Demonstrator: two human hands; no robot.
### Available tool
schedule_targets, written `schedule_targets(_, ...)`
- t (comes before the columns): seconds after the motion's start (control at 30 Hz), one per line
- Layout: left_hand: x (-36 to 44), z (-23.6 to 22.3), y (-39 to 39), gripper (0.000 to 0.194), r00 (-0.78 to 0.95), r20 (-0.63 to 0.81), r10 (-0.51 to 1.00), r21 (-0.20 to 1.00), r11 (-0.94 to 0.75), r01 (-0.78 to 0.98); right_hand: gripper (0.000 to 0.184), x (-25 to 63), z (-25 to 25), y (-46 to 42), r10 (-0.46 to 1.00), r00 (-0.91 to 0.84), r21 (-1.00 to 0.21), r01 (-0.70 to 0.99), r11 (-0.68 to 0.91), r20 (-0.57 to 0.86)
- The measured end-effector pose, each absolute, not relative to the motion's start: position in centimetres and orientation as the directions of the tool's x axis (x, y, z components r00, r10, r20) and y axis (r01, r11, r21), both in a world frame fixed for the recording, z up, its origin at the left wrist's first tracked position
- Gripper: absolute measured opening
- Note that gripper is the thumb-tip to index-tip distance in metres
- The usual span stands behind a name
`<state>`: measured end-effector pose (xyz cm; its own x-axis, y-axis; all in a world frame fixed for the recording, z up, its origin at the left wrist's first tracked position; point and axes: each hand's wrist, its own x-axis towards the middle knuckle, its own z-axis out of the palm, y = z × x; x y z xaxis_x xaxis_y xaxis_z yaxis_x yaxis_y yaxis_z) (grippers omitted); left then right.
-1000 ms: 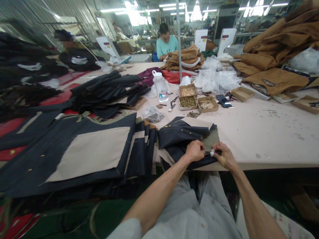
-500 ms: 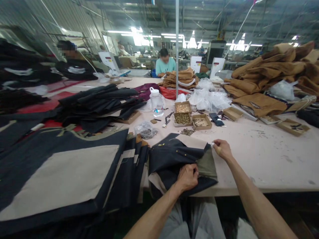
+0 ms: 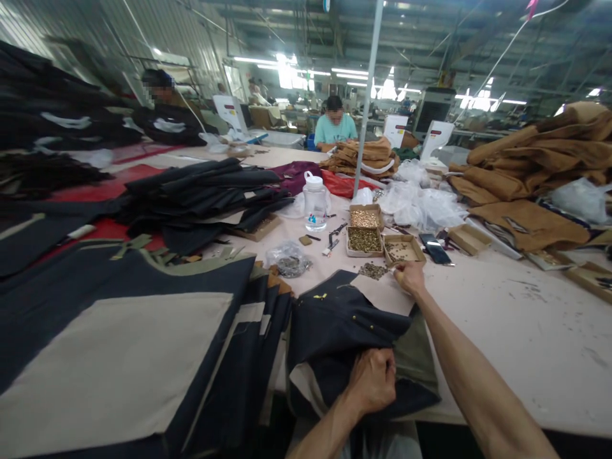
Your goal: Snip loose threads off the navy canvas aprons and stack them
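Left hand closed in fist on navy garment piece, gripping fabric. Garment piece bunched at table front edge, right of stacked navy panels, two brass-coloured studs on upper face. Right hand beyond garment piece, fingers bunched just beside loose metal studs and shallow cardboard box; cannot tell whether fingertips pinch anything. Smartphone right of box.

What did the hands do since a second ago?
The right hand came off the dark cloth and moved forward, close to the little metal bits. The left hand stayed on the cloth. The water bottle stayed where it was.
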<state>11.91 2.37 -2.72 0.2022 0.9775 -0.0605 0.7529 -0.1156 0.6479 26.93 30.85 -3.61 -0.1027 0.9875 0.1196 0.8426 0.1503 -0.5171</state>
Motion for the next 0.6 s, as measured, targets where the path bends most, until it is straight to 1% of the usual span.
schedule_targets(0.07, 11.8, -2.9, 2.2, 0.017, 0.199, -0.078, 0.977, 0.649, -0.102, 0.754, 0.028, 26.2, -3.6, 31.0, 0.984, -0.079, -0.512, 0.846, 0.149, 0.157)
schedule_targets(0.13, 11.8, -3.2, 2.0, 0.019, 0.193, -0.095, 0.977, 0.641, -0.088, 0.762, 0.031, 25.7, -3.2, 31.5, 0.973, -0.086, -0.505, 0.843, 0.185, 0.213)
schedule_targets(0.2, 11.7, -3.3, 1.9, 0.020, 0.190, -0.111, 0.975, 0.634, -0.078, 0.769, 0.031, 24.9, -2.3, 32.4, 0.957, -0.150, -0.495, 0.829, 0.260, 0.250)
schedule_targets(0.27, 11.8, -3.4, 1.8, 0.019, 0.196, -0.118, 0.974, 0.636, -0.078, 0.768, 0.029, 23.7, -0.7, 33.6, 0.935, -0.244, -0.474, 0.812, 0.342, 0.257)
schedule_targets(0.33, 11.8, -3.3, 1.7, 0.018, 0.205, -0.111, 0.972, 0.644, -0.087, 0.760, 0.027, 22.3, 1.2, 34.7, 0.924, -0.338, -0.426, 0.820, 0.382, 0.178)
schedule_targets(0.4, 11.7, -3.2, 1.6, 0.016, 0.212, -0.108, 0.971, 0.658, -0.090, 0.747, 0.022, 20.8, 2.8, 35.3, 0.907, -0.421, -0.371, 0.839, 0.398, 0.020)
schedule_targets(0.47, 11.8, -3.1, 1.5, 0.015, 0.211, -0.129, 0.969, 0.675, -0.070, 0.734, 0.013, 19.6, 3.5, 35.3, 0.878, -0.462, -0.341, 0.851, 0.399, -0.126)
schedule_targets(0.53, 11.8, -3.2, 1.3, 0.015, 0.201, -0.171, 0.964, 0.696, -0.027, 0.718, 0.005, 18.8, 3.1, 34.5, 0.861, -0.478, -0.328, 0.852, 0.407, -0.173)
schedule_targets(0.6, 12.0, -3.4, 1.2, 0.017, 0.162, -0.224, 0.961, 0.711, 0.047, 0.701, 0.002, 18.3, 1.9, 33.6, 0.865, -0.478, -0.311, 0.854, 0.417, -0.153)
